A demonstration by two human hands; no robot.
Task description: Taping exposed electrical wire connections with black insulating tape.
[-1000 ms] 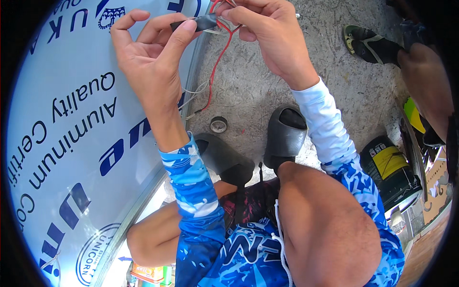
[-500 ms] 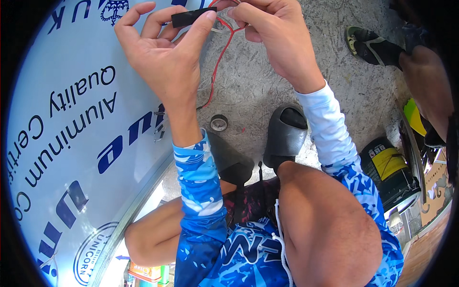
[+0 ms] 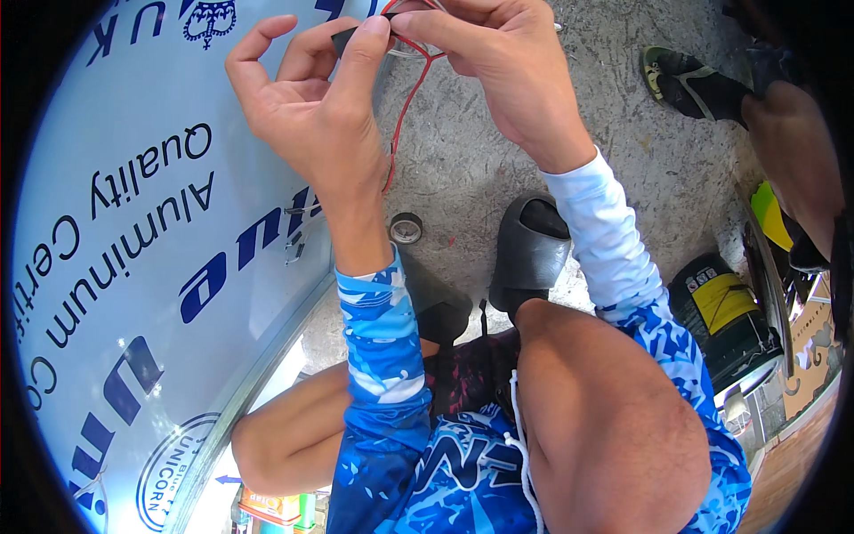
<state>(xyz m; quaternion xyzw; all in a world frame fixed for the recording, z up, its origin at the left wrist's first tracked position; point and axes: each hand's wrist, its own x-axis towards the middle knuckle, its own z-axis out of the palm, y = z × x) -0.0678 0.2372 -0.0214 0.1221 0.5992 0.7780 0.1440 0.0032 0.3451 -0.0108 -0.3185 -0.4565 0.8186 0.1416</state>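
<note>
At the top of the head view, my left hand (image 3: 316, 116) pinches a short black strip (image 3: 347, 40), which looks like electrical tape, between thumb and fingers. My right hand (image 3: 503, 67) is closed beside it, thumb and fingertips meeting at the strip's right end and the wires. A red wire (image 3: 411, 98) forks just below the right fingers and runs down behind my left wrist. Thin pale wires lie alongside it. What exactly the right fingertips grip is partly hidden.
A large white printed panel (image 3: 133, 222) fills the left side. On the concrete floor lies a tape roll (image 3: 406, 229). A black bucket (image 3: 725, 311) with a yellow label stands at the right. Another person's sandalled foot (image 3: 698, 84) is at the upper right.
My right hand has moved left to meet my left thumb at the black strip. My left hand has shifted slightly right, and less of the strip shows.
</note>
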